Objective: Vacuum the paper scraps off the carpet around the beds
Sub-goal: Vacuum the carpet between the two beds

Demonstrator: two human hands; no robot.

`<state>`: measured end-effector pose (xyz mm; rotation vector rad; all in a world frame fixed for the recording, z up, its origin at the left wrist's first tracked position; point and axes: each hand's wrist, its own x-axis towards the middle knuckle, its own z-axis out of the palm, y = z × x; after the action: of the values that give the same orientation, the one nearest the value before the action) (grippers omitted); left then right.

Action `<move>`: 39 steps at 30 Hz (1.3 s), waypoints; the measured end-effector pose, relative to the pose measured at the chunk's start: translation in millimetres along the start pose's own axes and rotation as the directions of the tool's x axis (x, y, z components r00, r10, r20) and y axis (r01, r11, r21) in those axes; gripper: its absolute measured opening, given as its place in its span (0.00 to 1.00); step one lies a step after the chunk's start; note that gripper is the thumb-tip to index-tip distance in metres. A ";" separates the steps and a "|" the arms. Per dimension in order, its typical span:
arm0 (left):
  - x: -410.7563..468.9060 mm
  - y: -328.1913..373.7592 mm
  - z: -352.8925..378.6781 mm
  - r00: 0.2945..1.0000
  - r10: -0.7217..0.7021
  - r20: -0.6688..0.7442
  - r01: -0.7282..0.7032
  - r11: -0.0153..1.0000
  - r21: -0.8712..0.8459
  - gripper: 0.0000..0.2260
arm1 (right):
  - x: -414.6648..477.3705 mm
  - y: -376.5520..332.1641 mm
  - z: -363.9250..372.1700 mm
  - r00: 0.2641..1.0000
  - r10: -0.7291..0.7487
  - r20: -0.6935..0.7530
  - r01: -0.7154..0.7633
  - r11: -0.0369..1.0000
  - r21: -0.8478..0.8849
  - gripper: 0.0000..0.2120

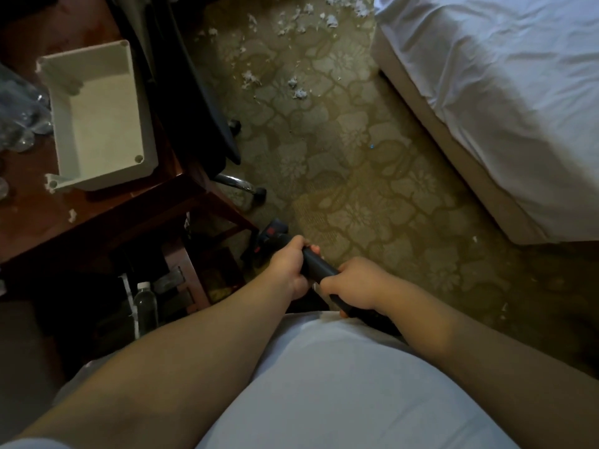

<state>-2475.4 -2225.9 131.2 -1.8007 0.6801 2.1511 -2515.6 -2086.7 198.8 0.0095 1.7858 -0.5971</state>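
Paper scraps [299,94]: ragged white fluffy tufts

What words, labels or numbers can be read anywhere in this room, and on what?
No text can be read.
On the vacuum: small red marks, too blurred to read.
On the bottle: no legible label.
On the box: no writing shows.

Bedroom, hotel-like. Bed [486,92] with white sheet and pale base fills right of frame. Carpet [356,176], olive with floral pattern, runs down centre; paper scraps [298,89] strewn at top centre. Dark wooden table [97,218] at left, white plastic box [142,102] on it. Wheeled chair [207,102] with chrome leg just beside table. Clear water bottle [145,303] upright below table, lower left.
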 end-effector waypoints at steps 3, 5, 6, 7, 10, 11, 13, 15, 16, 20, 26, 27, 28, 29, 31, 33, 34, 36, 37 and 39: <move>-4.6 -17.9 23.4 1.000 -0.008 0.019 0.006 0.997 0.076 0.04 | -11.6 25.2 -14.1 0.999 0.006 -0.033 -0.004 0.998 0.061 0.13; -8.8 -36.8 46.2 0.999 -0.011 0.038 0.007 0.992 0.128 0.03 | -20.9 50.5 -25.5 0.998 0.011 -0.058 -0.005 0.995 0.101 0.13; -10.7 -48.9 60.6 0.999 -0.011 0.050 0.003 0.988 0.157 0.02 | -26.1 66.1 -32.8 0.997 0.014 -0.072 -0.005 0.992 0.124 0.15; -12.1 -63.3 75.9 0.998 -0.012 0.061 0.000 0.982 0.191 0.01 | -32.0 84.0 -40.8 0.996 0.019 -0.089 -0.006 0.989 0.149 0.16; -17.2 -120.0 130.1 0.996 -0.014 0.092 -0.014 0.956 0.292 0.01 | -54.2 149.6 -69.6 0.988 0.057 -0.143 -0.019 0.966 0.257 0.15; -18.9 -142.5 149.9 0.995 -0.008 0.102 -0.026 0.942 0.334 0.02 | -61.8 174.4 -80.4 0.984 0.077 -0.164 -0.026 0.955 0.296 0.14; -23.8 -189.7 191.2 0.992 -0.007 0.125 -0.047 0.904 0.425 0.04 | -77.6 225.1 -102.9 0.973 0.116 -0.198 -0.033 0.924 0.381 0.14; -28.6 -239.4 233.2 0.989 -0.024 0.147 -0.054 0.860 0.507 0.03 | -95.0 276.0 -124.7 0.960 0.150 -0.235 -0.028 0.890 0.455 0.15; -31.3 -263.8 253.2 0.987 -0.038 0.159 -0.056 0.835 0.548 0.02 | -103.9 300.3 -134.4 0.951 0.174 -0.257 -0.028 0.874 0.486 0.16; -37.8 -349.5 319.1 0.967 -0.113 0.227 -0.083 0.707 0.702 0.04 | -136.4 383.7 -158.5 0.911 0.272 -0.311 -0.007 0.762 0.648 0.21; -42.1 -432.6 369.0 0.951 -0.161 0.263 -0.138 0.542 0.829 0.13 | -158.7 449.8 -165.5 0.853 0.400 -0.335 -0.017 0.663 0.748 0.22; -43.0 -440.3 375.8 0.948 -0.175 0.265 -0.140 0.518 0.844 0.12 | -162.4 455.1 -167.4 0.844 0.412 -0.343 -0.010 0.653 0.757 0.21; -43.9 -447.2 382.7 0.945 -0.189 0.268 -0.147 0.485 0.862 0.10 | -165.1 460.9 -169.9 0.837 0.421 -0.349 0.000 0.638 0.770 0.20; -45.6 -452.8 389.7 0.941 -0.197 0.273 -0.164 0.441 0.882 0.07 | -168.3 465.4 -173.0 0.830 0.433 -0.352 0.011 0.619 0.785 0.18; -46.3 -460.6 400.9 0.938 -0.201 0.281 -0.195 0.363 0.911 0.05 | -172.4 472.5 -179.5 0.816 0.455 -0.356 0.034 0.577 0.816 0.18; -44.8 -463.3 410.1 0.939 -0.216 0.267 -0.198 0.294 0.935 0.07 | -174.6 474.0 -186.1 0.813 0.468 -0.347 0.049 0.538 0.841 0.21; -43.9 -463.0 415.1 0.938 -0.230 0.261 -0.196 0.269 0.943 0.06 | -175.0 473.5 -189.3 0.816 0.467 -0.340 0.051 0.527 0.848 0.21; -41.4 -459.5 428.5 0.938 -0.248 0.242 -0.183 0.236 0.954 0.04 | -174.5 470.5 -199.0 0.827 0.462 -0.320 0.056 0.499 0.865 0.23; -39.2 -456.8 436.3 0.941 -0.252 0.228 -0.175 0.215 0.961 0.04 | -173.6 468.1 -205.3 0.833 0.462 -0.306 0.056 0.478 0.877 0.24; -33.5 -449.0 452.6 0.946 -0.254 0.204 -0.171 0.144 0.975 0.05 | -169.4 461.9 -218.6 0.844 0.459 -0.278 0.065 0.426 0.902 0.22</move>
<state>-2641.4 -1609.5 136.0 -0.6143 1.4580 1.1574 -2518.1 -1548.5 211.1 1.2369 1.6680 -1.4088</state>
